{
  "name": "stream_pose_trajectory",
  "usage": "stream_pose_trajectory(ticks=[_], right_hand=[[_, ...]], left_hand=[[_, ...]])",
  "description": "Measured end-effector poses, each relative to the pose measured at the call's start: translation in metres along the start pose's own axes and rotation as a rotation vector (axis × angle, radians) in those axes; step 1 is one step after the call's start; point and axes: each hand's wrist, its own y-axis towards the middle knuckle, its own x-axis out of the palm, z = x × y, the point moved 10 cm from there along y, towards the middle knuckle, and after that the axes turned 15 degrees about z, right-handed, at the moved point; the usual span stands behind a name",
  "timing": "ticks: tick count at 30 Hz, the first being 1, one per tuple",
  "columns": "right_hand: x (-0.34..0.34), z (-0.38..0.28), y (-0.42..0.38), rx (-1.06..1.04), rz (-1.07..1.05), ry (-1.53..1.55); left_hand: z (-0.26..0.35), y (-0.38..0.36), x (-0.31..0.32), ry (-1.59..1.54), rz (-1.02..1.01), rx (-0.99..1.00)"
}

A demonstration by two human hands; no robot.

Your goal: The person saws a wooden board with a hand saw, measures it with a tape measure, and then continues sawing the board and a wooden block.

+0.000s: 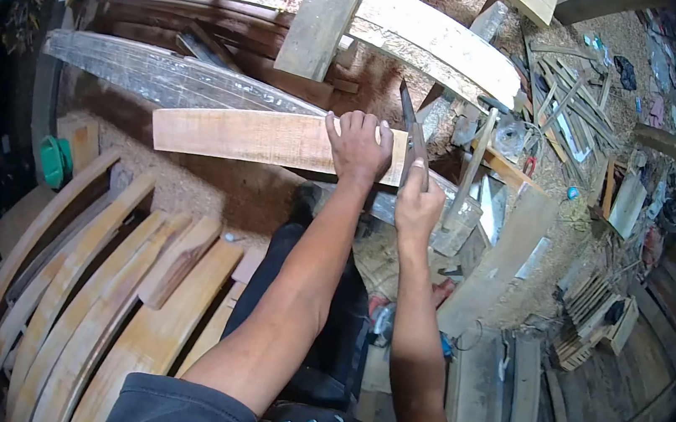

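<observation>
A pale, slightly tapered wooden board (246,136) lies crosswise in front of me, overlapping the weathered grey beam (177,77) behind it. My left hand (360,150) grips the board near its right end, with fingers over the far edge. At that right end, my right hand (421,200) is closed round the handle of a handsaw (407,106), thumb lying along the grip. The dark narrow blade points away from me, seen almost edge-on, and rises past the board's far edge. How far its teeth touch the wood is hidden.
Curved wooden pieces (78,263) stand in a row at lower left, near a green round object (55,161). A grey plank (323,19) crosses the long pale timber (435,41) beyond. Scrap sticks (567,96) and sawdust cover the ground at right.
</observation>
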Motion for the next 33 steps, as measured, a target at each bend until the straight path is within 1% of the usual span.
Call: stream_pose_trajectory(ticks=[2,3,5,6,9,10,13,14,17,18,19,21,22,23,25,26,27,28,29,30,32,33], right_hand=[[-0.001,0.000,0.011,-0.003,0.003,-0.008],[0.022,0.006,-0.005,0.011,-0.065,0.122],[0.014,0.018,0.004,0.024,-0.105,0.113],[0.001,0.012,0.001,0.020,-0.083,0.046],[0.000,0.025,0.001,0.146,-0.114,0.048],[-0.006,0.032,-0.006,0.107,-0.075,0.058],[-0.022,0.070,-0.031,0.273,-0.058,0.121],[-0.026,0.074,-0.035,0.264,-0.043,0.123],[-0.020,0.066,-0.033,0.225,0.004,0.149],[-0.020,0.063,-0.030,0.202,0.018,0.152],[-0.022,0.059,-0.025,0.180,0.030,0.154],[-0.020,0.059,-0.020,0.197,-0.011,0.150],[-0.020,0.054,-0.020,0.191,-0.029,0.172],[-0.020,0.047,-0.017,0.181,-0.044,0.201],[-0.016,0.060,-0.009,0.175,-0.012,0.114],[-0.014,0.061,-0.006,0.187,-0.013,0.076],[-0.014,0.059,-0.007,0.202,-0.018,0.037],[-0.014,0.055,-0.010,0.276,-0.060,0.024],[-0.013,0.057,-0.006,0.245,-0.050,0.013],[-0.007,0.068,0.001,0.217,-0.042,-0.002],[-0.004,0.067,0.003,0.230,-0.058,-0.007],[-0.008,0.059,0.000,0.272,-0.082,-0.001]], left_hand=[[0.008,0.005,0.008,-0.039,0.003,-0.008],[-0.016,0.014,-0.013,0.050,0.092,0.050],[-0.003,0.008,-0.010,0.024,0.098,0.060],[0.003,-0.001,-0.012,0.013,0.098,0.058],[0.008,-0.004,-0.013,0.015,0.057,0.101],[0.011,-0.009,-0.018,-0.023,0.090,0.141],[0.022,-0.027,-0.015,-0.075,0.052,0.305],[0.022,-0.027,-0.013,-0.078,0.025,0.305],[0.020,-0.026,-0.014,-0.111,0.045,0.305],[0.016,-0.026,-0.004,-0.097,-0.075,0.278],[0.018,-0.024,-0.009,-0.165,-0.067,0.298],[0.019,-0.025,-0.023,-0.302,-0.067,0.349],[0.014,-0.031,-0.012,-0.288,-0.329,0.370],[0.010,-0.030,-0.020,-0.257,-0.338,0.455],[0.005,-0.037,-0.040,-0.190,-0.361,0.613],[-0.008,-0.043,-0.034,-0.058,-0.547,0.550],[-0.018,-0.046,-0.036,-0.010,-0.531,0.537],[-0.026,-0.049,-0.031,0.034,-0.513,0.526],[-0.033,-0.053,-0.023,0.075,-0.500,0.516],[-0.028,-0.049,-0.032,0.003,-0.661,0.400],[-0.045,-0.027,-0.037,-0.059,-0.493,0.063],[-0.059,-0.022,-0.039,-0.087,-0.410,-0.111]])
